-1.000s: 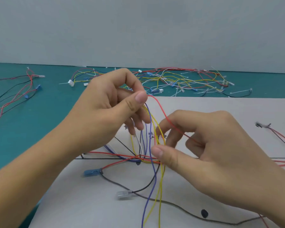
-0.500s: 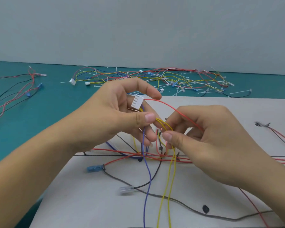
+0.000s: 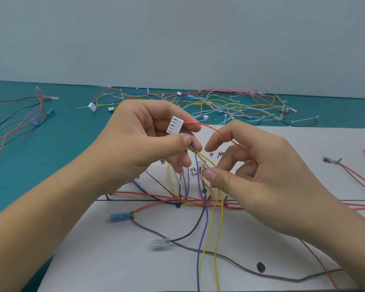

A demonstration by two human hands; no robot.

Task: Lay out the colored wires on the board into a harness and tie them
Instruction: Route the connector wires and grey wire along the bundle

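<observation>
Left fingers (image 3: 185,142) pinch white connector (image 3: 175,124) trailing red, yellow, purple wires (image 3: 202,228).

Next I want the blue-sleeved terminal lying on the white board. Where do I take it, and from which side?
Set the grip across the long sides of the blue plastic-sleeved terminal, mid-sleeve, coming from above and the left. It lies flat on the white board with its free end leftward; its red wire and dark grey wire leave rightward.
</observation>
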